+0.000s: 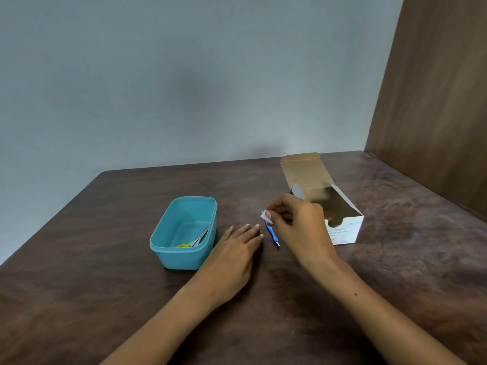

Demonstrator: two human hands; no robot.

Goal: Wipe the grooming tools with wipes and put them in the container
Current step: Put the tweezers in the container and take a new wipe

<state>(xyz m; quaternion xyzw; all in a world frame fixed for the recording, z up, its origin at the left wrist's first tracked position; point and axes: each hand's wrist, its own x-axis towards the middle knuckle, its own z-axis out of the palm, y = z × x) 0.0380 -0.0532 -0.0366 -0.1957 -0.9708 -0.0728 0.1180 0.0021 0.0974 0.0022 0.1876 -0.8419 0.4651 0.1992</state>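
The right hand [295, 219] pinches a small white wipe [266, 218] between thumb and fingertips, so this grip is closed on the wipe, just above the upper end of a blue-handled grooming tool [270, 230]. The tool lies flat on the dark tabletop [395, 233], its thin metal tip pointing toward the person. I cannot tell whether the wipe already touches the handle or only hovers over it. The left hand [237, 248] rests flat on the tabletop with fingers spread, its grip released and holding nothing; its fingertips are just beside the tool but seem apart from it.

The teal container [160, 238] stands to the left of both hands. Inside it lie small scissors with a yellow handle [196, 239], so 1 tool appears to be finished already. The open box of alcohol swabs [342, 230] stands at the right, behind the right hand.

The step in hand seems to be wiping the blue tool. To do it well, I think the left hand should lift or hold the handle steady, because a light tool can slide on the tabletop. Then the wipe should wrap around the shaft and travel along the whole length, with care at the sharp tip.
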